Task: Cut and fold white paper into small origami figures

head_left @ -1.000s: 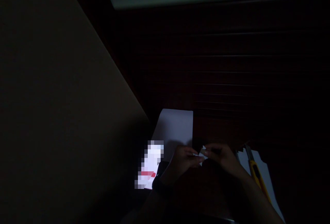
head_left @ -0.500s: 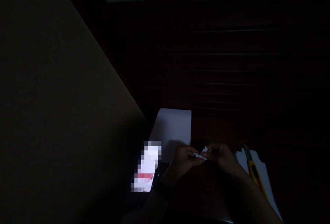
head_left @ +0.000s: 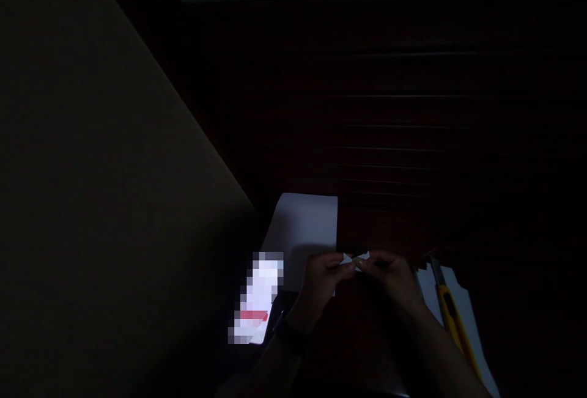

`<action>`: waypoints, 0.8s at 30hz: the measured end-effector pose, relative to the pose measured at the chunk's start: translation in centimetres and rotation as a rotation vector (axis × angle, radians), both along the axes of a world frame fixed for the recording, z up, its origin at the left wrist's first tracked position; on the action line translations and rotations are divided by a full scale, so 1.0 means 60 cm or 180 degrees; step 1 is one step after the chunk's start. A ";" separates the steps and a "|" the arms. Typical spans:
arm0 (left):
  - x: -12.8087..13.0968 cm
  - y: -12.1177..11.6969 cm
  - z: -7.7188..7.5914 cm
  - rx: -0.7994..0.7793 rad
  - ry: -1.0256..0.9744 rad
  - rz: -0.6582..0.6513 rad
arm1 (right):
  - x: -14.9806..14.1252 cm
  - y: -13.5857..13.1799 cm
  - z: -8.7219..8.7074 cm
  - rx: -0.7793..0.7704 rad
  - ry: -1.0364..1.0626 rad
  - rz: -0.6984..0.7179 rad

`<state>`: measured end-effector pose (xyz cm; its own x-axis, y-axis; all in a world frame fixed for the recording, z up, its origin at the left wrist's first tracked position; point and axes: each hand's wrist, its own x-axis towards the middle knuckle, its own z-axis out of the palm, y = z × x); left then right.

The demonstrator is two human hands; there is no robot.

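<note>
A small folded piece of white paper [head_left: 362,257] is pinched between my two hands in the lower middle of the head view. My left hand [head_left: 320,279] grips its left end between thumb and fingers, with a dark band on the wrist. At its right end, my right hand [head_left: 392,272] has it between thumb and fingertips. Fingers cover much of the paper, and its exact shape is too small and dim to make out. Behind my left hand lies a larger white sheet [head_left: 305,221].
A lit screen [head_left: 259,294], blurred into blocks, glows left of my left forearm. On the right, a yellow utility knife [head_left: 452,318] with its blade out rests on white paper pieces [head_left: 470,312]. A pale wall [head_left: 114,172] rises at left, and dark ridged wood [head_left: 389,110] stands behind.
Both hands have shifted slightly, and the small paper between them has turned, with its points now lying differently. My right thumb has moved a little left and up. The view has drifted slightly.
</note>
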<state>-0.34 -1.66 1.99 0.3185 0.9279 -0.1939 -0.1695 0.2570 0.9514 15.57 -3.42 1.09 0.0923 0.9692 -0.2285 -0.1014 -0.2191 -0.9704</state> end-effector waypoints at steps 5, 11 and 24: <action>0.007 -0.002 0.005 0.0038 0.0272 0.0175 | -0.001 0.000 0.001 0.0104 -0.0182 -0.0160; 0.016 -0.002 0.001 -0.0246 0.0221 0.0418 | -0.003 0.002 0.009 0.0043 -0.0191 -0.0049; 0.004 0.002 0.028 -0.0100 -0.0237 0.0437 | 0.022 0.004 -0.014 0.0158 -0.0141 0.0019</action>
